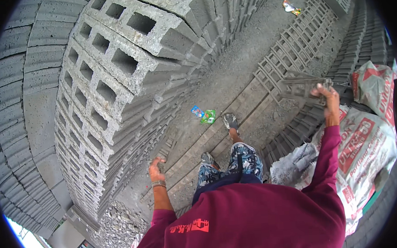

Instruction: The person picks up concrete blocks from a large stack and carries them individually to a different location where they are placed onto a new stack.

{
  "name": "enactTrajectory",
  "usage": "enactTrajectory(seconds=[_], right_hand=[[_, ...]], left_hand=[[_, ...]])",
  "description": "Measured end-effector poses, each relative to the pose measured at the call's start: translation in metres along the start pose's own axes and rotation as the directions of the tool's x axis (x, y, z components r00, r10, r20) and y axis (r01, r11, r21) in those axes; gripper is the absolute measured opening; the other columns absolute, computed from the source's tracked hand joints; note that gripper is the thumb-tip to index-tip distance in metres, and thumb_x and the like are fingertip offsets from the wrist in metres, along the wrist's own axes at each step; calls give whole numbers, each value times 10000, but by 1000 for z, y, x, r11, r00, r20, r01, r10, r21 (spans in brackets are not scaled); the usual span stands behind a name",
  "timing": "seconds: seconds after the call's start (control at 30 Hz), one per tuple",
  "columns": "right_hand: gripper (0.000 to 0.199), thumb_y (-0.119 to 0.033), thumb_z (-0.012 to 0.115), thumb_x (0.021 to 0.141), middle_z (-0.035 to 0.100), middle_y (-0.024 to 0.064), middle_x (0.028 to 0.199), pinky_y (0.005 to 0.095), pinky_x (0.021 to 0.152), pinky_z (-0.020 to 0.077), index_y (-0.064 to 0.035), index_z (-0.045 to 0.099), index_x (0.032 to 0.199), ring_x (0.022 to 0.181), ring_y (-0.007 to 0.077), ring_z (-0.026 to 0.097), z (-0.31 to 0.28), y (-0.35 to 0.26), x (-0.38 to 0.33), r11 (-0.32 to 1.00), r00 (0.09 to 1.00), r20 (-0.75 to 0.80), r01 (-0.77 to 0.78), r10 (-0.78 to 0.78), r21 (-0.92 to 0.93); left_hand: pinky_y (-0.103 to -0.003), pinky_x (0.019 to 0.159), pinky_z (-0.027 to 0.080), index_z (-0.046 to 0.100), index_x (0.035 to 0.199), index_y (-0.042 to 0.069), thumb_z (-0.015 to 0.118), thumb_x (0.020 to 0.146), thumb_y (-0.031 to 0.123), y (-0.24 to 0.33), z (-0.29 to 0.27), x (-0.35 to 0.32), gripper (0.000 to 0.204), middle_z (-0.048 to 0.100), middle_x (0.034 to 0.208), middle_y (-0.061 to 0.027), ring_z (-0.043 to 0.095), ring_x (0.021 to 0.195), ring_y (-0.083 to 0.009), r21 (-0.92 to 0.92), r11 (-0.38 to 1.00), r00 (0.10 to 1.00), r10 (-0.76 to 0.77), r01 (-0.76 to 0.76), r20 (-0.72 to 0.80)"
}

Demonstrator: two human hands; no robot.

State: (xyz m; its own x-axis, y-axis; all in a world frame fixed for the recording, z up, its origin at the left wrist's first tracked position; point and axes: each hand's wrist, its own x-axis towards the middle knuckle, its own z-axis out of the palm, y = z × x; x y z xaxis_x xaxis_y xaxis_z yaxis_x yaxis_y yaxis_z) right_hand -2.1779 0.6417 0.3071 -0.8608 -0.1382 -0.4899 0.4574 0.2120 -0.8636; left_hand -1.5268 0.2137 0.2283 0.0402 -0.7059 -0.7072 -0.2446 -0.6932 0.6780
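My right hand (326,100), raised at the right, is closed round the end of a dusty grey slatted pallet (297,86). The pallet tilts above a row of similar slatted pallets (298,40) on the ground. Low on the left, my left hand (156,169) has its fingers curled at the lower end of another small grey slatted pallet (167,146), beside the block stack. Its fingertips show only in part. Tall stacks of hollow concrete blocks (131,80) rise just left of that hand.
White and red cement bags (363,146) lie at my right, near rows of grey ribbed pieces (297,127). Wooden planks (240,104) run beneath my feet. Bright wrappers (208,116) litter the dusty ground. Gravel (118,227) is heaped at lower left; more blocks (40,103) stand far left.
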Motion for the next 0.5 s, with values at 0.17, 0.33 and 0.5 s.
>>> enactTrajectory(seconds=[0.17, 0.33, 0.5], right_hand=[[342, -201, 796, 806, 679, 66, 848, 235, 727, 501, 27, 642, 1009, 741, 127, 648, -59, -55, 49, 961, 986, -51, 141, -157, -238], [438, -250, 752, 796, 676, 109, 940, 283, 799, 459, 96, 638, 1038, 859, 185, 596, 3, 0, 80, 810, 914, -95, 296, -393, -506], [271, -146, 790, 741, 650, 134, 832, 403, 708, 500, 39, 627, 855, 766, 233, 600, 180, 149, -57, 817, 948, 277, 281, -156, -504]], left_hand=[[-377, 667, 523, 618, 823, 51, 624, 823, 58, 30, -52, -20, 9, 590, 674, -60, 575, 607, -202, -117, 993, 999, 3, -9, -51], [-324, 566, 504, 676, 821, 50, 667, 804, 109, -7, 49, -11, 62, 666, 721, -83, 619, 605, -186, 229, 971, 953, 2, 70, -302], [-325, 662, 510, 701, 859, 55, 752, 781, 175, -39, 216, -42, 152, 711, 800, -95, 636, 669, -185, 214, 966, 982, -169, 148, 84]])
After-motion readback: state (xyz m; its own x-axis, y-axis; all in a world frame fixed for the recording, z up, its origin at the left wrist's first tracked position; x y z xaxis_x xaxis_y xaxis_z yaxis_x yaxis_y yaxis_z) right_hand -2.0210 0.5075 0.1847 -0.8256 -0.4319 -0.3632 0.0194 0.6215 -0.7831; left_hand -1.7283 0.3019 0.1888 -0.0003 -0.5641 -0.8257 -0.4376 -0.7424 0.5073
